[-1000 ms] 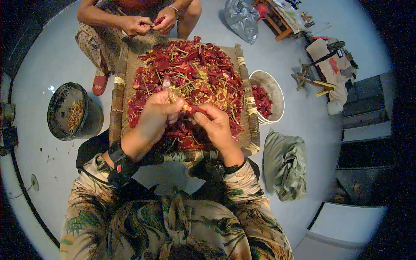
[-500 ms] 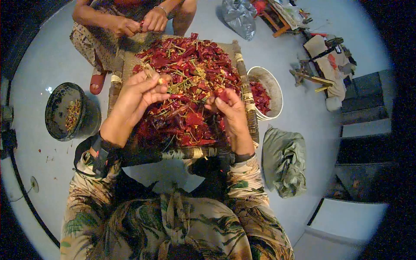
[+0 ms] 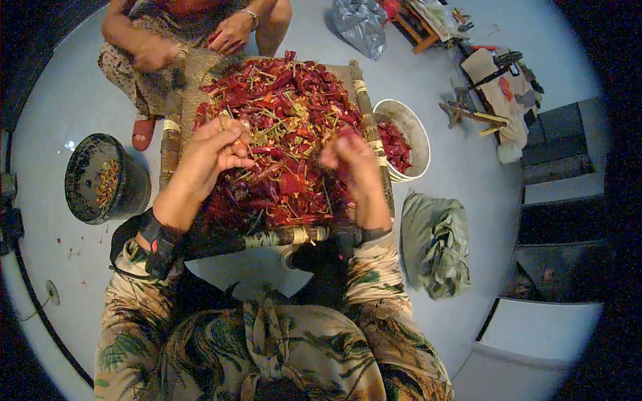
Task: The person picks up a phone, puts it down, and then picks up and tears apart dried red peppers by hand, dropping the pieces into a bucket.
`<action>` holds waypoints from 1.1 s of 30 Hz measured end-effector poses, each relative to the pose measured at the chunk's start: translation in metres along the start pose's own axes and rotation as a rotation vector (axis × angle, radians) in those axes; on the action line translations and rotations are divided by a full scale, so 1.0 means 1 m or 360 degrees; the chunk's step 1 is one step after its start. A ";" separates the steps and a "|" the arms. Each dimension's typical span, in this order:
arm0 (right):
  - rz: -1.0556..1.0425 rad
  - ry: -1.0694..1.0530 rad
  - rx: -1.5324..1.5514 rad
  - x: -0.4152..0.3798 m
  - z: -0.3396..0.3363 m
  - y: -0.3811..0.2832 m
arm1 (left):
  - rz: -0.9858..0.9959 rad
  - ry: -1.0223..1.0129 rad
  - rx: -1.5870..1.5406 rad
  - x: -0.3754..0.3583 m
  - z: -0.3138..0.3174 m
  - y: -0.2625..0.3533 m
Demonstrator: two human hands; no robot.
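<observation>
A heap of dried red chillies, mixed with pale stems and yellow seeds, lies on a woven rope-bound frame. Over the heap's left side, my left hand is closed in a pinch on chilli stems, the other fingers curled loosely. My right hand is above the heap's right side, smeared by motion. Red shows at its fingertips, a piece of dried chilli with blurred edges. Both hands are apart from each other.
A black bucket with stems and seeds stands left; a white bucket with red chilli pieces stands right. A green-grey sack and a grey plastic bag lie on the floor. Another person's hands are across the frame.
My right hand has gone from a clear pinch on a red chilli piece to a motion blur. My left hand still pinches stems. Across from me, the person's hands have moved apart.
</observation>
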State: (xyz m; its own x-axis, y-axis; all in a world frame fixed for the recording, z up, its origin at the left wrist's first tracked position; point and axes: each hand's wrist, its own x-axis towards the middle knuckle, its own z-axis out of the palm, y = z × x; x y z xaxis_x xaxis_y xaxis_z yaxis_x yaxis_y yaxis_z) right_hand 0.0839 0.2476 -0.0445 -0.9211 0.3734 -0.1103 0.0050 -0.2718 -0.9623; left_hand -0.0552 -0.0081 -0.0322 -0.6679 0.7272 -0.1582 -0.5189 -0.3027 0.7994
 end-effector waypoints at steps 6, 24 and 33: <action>-0.0316 0.0827 0.1176 0.013 -0.067 -0.020 | -0.0011 0.0042 0.0097 -0.004 0.003 0.000; -0.0686 -0.0173 -0.2012 -0.006 0.054 0.057 | -0.0060 0.0072 0.0079 0.004 -0.004 -0.010; 0.0183 -0.0067 -0.0441 -0.001 0.043 0.033 | -0.0079 0.0071 0.0099 0.004 -0.002 -0.015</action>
State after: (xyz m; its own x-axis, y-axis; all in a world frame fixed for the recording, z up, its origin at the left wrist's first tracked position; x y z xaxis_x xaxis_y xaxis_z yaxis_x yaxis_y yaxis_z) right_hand 0.0681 0.2007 -0.0655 -0.9236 0.3156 -0.2179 0.2112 -0.0558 -0.9759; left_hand -0.0507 -0.0019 -0.0462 -0.6660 0.7118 -0.2229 -0.5187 -0.2272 0.8242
